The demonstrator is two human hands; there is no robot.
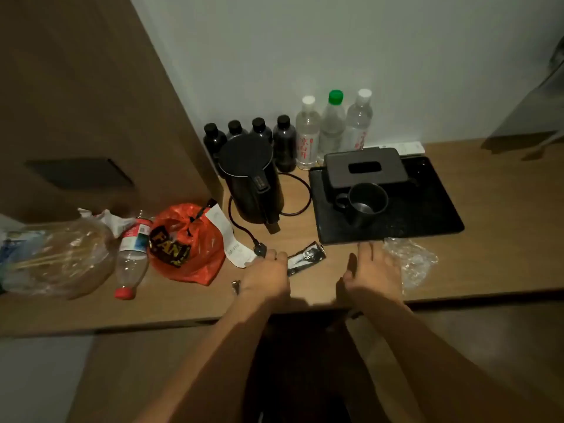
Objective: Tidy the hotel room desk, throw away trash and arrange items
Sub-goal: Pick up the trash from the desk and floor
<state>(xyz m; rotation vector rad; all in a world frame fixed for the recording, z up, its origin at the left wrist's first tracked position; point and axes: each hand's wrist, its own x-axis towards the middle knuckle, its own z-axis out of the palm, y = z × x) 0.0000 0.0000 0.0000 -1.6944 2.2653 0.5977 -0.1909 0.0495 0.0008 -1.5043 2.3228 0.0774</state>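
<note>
The black sachet [306,259] is seen lying just right of the left hand [267,274], long axis running near-left to far-right, while the flat, empty right hand [374,270] rests farther right; the left hand's grasp cannot be told.

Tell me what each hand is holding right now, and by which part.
The left hand rests by the kettle cord's plug; whether it grips the plug cannot be told. The right hand lies flat, fingers straight, holding nothing.

One head-worn wide-angle camera is looking forward and down, close over the tabletop [305,288], filling mid-frame.
</note>
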